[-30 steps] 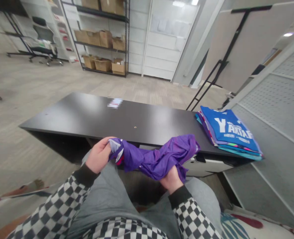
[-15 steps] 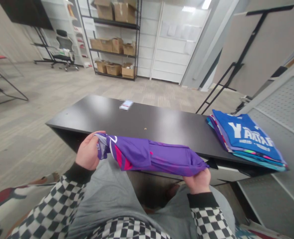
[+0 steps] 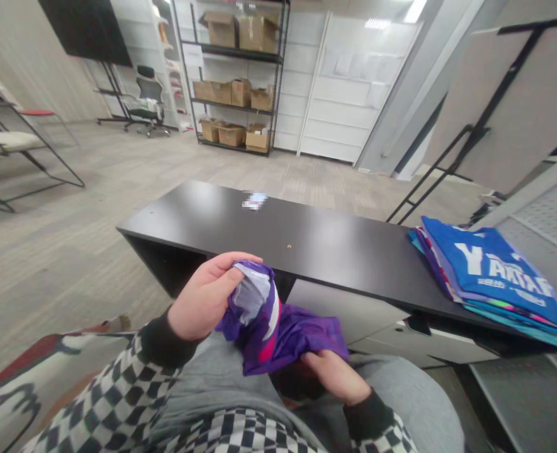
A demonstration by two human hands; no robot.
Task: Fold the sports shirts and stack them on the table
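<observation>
Between my hands hangs a bunched purple jersey (image 3: pixel 297 330) with white and pink stripes, above my lap and in front of the cabinet. My left hand (image 3: pixel 207 296) pinches its upper left end, where a pale grey mesh inner side shows. Lower and to the right, my right hand (image 3: pixel 337 375) grips the bottom edge, its fingertips partly hidden by the cloth. The fabric sags in folds from hand to hand.
A low black cabinet (image 3: pixel 221 217) stands before me. On its right end lies a stack of folded jerseys (image 3: pixel 500 264), blue on top. A small blurred item (image 3: pixel 254 200) lies near its far edge. Beyond are a shelf with cardboard boxes (image 3: pixel 231 135) and a leaning board (image 3: pixel 486 119).
My hands have come closer together, and the jersey, stretched out flat before, is now gathered and slack. Its left end has turned up to show the mesh inside. The view has shifted left.
</observation>
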